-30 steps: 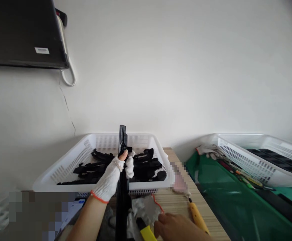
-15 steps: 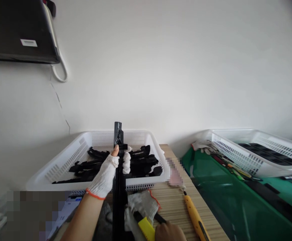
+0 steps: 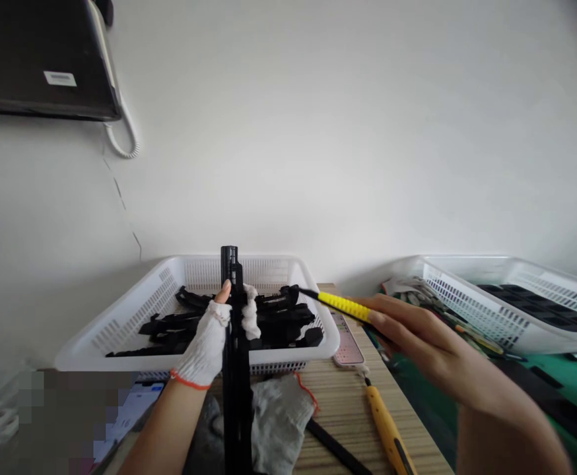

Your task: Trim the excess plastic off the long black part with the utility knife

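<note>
My left hand (image 3: 209,343) wears a white knit glove with an orange cuff and a bare thumb tip. It is closed around a long black plastic part (image 3: 236,402), held with its top end up in front of a white basket (image 3: 88,340). My bare right hand (image 3: 417,330) is closed on a yellow and black utility knife (image 3: 342,305), whose thin dark tip points left toward the black part, apart from it. Several similar black plastic parts (image 3: 281,323) lie in the basket. A white glove (image 3: 281,412) lies on the table below the basket.
A yellow-orange tool (image 3: 387,429), a black strip (image 3: 338,448) and a pink phone (image 3: 348,346) lie on the wooden table (image 3: 333,396). At the right, another white basket (image 3: 471,310) holds black pieces, above a green surface. A dark screen (image 3: 35,59) hangs upper left.
My right hand has lifted the utility knife from the table beside the white glove, up and right. The black part in my left hand has shifted slightly down and left.
</note>
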Demonstrator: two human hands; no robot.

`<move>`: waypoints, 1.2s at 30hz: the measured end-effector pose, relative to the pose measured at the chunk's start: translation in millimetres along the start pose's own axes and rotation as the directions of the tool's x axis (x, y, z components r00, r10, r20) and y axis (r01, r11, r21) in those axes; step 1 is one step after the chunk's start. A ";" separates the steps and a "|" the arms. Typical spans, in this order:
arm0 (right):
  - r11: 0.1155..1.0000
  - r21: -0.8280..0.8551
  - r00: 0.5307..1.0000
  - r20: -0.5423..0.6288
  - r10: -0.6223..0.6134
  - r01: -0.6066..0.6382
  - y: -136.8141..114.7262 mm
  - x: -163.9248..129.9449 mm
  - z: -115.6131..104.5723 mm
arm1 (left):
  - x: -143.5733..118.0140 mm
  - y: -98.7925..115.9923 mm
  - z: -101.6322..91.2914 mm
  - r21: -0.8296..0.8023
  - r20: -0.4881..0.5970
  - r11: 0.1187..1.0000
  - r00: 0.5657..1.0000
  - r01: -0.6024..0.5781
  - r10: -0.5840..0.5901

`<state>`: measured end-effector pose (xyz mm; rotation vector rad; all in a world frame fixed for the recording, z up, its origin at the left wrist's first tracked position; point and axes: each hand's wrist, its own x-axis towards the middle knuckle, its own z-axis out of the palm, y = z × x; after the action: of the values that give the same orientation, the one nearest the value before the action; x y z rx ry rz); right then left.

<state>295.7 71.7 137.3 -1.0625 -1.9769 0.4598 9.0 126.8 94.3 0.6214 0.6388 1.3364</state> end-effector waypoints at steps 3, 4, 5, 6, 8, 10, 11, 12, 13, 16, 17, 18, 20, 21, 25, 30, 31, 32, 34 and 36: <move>0.977 0.211 1.000 0.013 0.014 -0.017 13.6 21.8 18.2 | -2.9 1.1 -4.0 0.022 0.016 1.000 1.000 -0.001 0.001; 0.963 0.270 1.000 0.004 0.029 -0.029 19.3 26.7 24.6 | -3.6 0.6 -6.2 0.035 0.012 0.999 1.000 -0.003 0.003; 0.945 0.324 0.999 -0.006 0.049 -0.044 24.9 30.4 30.4 | -4.2 -0.3 -8.5 0.052 0.010 0.999 1.000 -0.008 0.008; 0.925 0.376 0.997 -0.023 0.076 -0.061 30.0 33.1 35.3 | -4.8 -1.6 -10.8 0.075 0.013 0.997 1.000 -0.019 0.018; 0.879 0.470 0.989 -0.068 0.128 -0.081 37.5 36.0 42.0 | -5.9 -4.6 -14.0 0.130 0.053 0.989 0.996 -0.076 0.070; 0.839 0.537 0.982 -0.095 0.160 -0.085 41.2 37.4 45.9 | -6.2 -7.1 -14.7 0.159 0.139 0.978 0.983 -0.139 0.117; 0.826 0.557 0.982 -0.091 0.164 -0.087 42.0 37.9 47.3 | -5.9 -7.8 -14.1 0.154 0.172 0.976 0.976 -0.157 0.130; 0.819 0.567 0.984 -0.077 0.161 -0.090 42.3 38.4 48.7 | -5.2 -8.0 -13.0 0.140 0.194 0.977 0.972 -0.158 0.130; 0.819 0.566 0.987 -0.053 0.155 -0.098 42.4 38.9 50.4 | -4.3 -7.9 -11.7 0.122 0.203 0.983 0.973 -0.141 0.114; 0.832 0.537 0.988 0.032 0.149 -0.143 43.7 40.1 57.7 | -1.1 -6.1 -8.4 0.086 0.175 0.995 0.984 -0.058 0.042; 0.833 0.530 0.987 0.053 0.150 -0.155 44.8 40.5 60.8 | -0.2 -5.6 -8.1 0.090 0.167 0.996 0.986 -0.023 0.008; 0.834 0.526 0.986 0.070 0.152 -0.166 46.1 40.9 63.9 | 0.3 -5.4 -8.2 0.104 0.159 0.994 0.987 0.018 -0.035; 0.837 0.516 0.983 0.099 0.152 -0.181 49.6 41.9 69.3 | 0.6 -6.1 -9.0 0.144 0.132 0.985 0.984 0.099 -0.118; 0.844 0.502 0.981 0.119 0.151 -0.191 51.5 42.6 71.5 | 0.3 -7.0 -9.4 0.161 0.117 0.978 0.982 0.131 -0.151; 0.880 0.414 0.966 0.201 0.161 -0.233 58.7 46.4 76.7 | -1.9 -10.7 -9.6 0.218 0.117 0.964 0.976 0.155 -0.184; 0.882 0.421 0.976 0.048 0.212 -0.212 63.8 49.2 81.1 | 1.0 -12.8 -16.9 0.292 0.120 0.950 0.981 0.114 -0.155; 0.878 0.429 0.976 0.055 0.209 -0.212 64.0 49.0 81.4 | 2.0 -13.2 -20.1 0.281 0.107 0.953 0.983 0.113 -0.148; 0.877 0.429 0.976 0.091 0.198 -0.218 63.9 48.7 81.4 | 2.9 -13.7 -23.5 0.263 0.099 0.959 0.986 0.108 -0.138; 0.880 0.416 0.972 0.150 0.181 -0.228 63.2 47.9 81.0 | 3.8 -15.1 -29.8 0.229 0.095 0.969 0.989 0.093 -0.117; 0.879 0.424 0.976 0.087 0.200 -0.218 62.0 47.7 81.4 | 3.8 -16.3 -34.0 0.213 0.099 0.974 0.990 0.076 -0.099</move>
<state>247.7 151.2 73.2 -0.9841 -1.6858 0.9953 -4.4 129.9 59.1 0.8217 0.7147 1.1533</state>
